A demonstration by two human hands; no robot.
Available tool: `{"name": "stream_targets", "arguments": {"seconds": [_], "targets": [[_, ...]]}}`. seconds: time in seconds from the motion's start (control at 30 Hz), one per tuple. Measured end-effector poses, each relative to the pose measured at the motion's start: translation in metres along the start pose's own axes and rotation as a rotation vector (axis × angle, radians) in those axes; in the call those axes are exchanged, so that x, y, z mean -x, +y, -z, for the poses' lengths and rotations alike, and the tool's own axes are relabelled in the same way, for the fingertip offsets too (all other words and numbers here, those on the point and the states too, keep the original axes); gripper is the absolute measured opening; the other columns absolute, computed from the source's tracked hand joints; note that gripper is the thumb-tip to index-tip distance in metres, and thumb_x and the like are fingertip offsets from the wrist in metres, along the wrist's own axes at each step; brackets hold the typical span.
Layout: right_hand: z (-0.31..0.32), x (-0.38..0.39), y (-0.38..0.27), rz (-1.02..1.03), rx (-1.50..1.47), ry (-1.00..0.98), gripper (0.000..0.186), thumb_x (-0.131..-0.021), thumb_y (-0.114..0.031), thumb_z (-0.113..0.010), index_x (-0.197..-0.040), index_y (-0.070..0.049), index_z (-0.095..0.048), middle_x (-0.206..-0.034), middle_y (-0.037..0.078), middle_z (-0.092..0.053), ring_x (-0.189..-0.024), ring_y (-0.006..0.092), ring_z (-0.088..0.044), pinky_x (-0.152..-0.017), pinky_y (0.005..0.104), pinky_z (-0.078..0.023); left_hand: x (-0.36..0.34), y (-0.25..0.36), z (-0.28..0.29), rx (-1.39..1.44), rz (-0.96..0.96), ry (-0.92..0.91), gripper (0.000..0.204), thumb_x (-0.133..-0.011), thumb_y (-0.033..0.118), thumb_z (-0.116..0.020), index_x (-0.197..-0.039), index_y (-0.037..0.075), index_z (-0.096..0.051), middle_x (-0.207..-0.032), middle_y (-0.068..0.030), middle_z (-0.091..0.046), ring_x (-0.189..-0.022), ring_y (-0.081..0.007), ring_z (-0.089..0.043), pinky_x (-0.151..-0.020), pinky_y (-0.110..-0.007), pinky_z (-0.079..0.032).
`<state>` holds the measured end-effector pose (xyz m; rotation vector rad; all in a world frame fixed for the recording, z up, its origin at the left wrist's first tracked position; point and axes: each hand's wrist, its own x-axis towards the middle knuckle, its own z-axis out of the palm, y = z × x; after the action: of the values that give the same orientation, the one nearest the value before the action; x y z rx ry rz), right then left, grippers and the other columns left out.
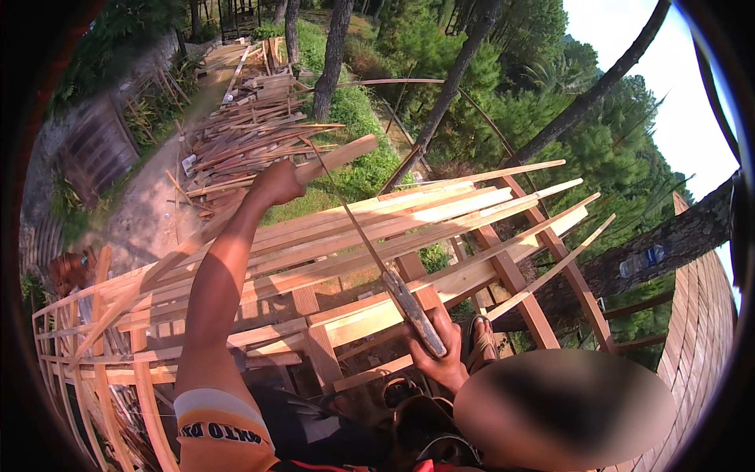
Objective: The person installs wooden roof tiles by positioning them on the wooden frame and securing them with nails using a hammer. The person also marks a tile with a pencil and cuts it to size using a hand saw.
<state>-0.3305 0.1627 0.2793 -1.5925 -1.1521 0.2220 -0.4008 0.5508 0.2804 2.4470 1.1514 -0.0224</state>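
My left hand (278, 183) is closed around a long wooden board (350, 153) near its upper end. The board slants from there down to the lower left, past my forearm. In my right hand (442, 352) is the worn wooden handle of a machete (363, 236). Its long, thin blade is seen nearly edge-on and points up and away to the left. Near the tip, the blade crosses the board just right of my left hand; whether they touch I cannot tell. Below both hands lie several pale boards (370, 224) on a raised timber frame.
Brown rafters (515, 293) cross under the pale boards, with gaps to the ground below. A sandaled foot (481, 344) is by my right hand. A pile of loose timber (252, 118) lies beyond. A shingled roof (696, 330) and a leaning trunk (668, 236) stand right.
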Motion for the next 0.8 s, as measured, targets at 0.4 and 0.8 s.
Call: {"name": "stream_targets", "arguments": {"seconds": [0.4,0.8], "targets": [[0.007,0.015,-0.006,0.036,-0.071,-0.01,0.013,-0.085,-0.002,-0.073,-0.09,-0.003,-0.061,-0.066,0.01,-0.061,-0.061,0.0123,-0.065,-0.06,0.0301,-0.05,-0.007,-0.001,0.014,-0.052,0.008,0.063,0.039,-0.071,0.026,-0.075,-0.097,-0.003,-0.073,-0.096,-0.0254,-0.072,-0.087,-0.0375,-0.072,-0.077,-0.047,-0.055],[0.011,0.011,0.01,0.081,-0.068,0.03,0.014,-0.086,-0.003,-0.072,-0.091,-0.006,-0.059,-0.068,0.014,-0.062,-0.064,0.0196,-0.068,-0.061,0.0354,-0.051,-0.016,0.017,0.002,-0.044,0.016,0.079,0.045,-0.073,0.028,-0.076,-0.105,-0.003,-0.072,-0.1,-0.0263,-0.072,-0.092,-0.0387,-0.071,-0.082,-0.047,-0.056]]}}
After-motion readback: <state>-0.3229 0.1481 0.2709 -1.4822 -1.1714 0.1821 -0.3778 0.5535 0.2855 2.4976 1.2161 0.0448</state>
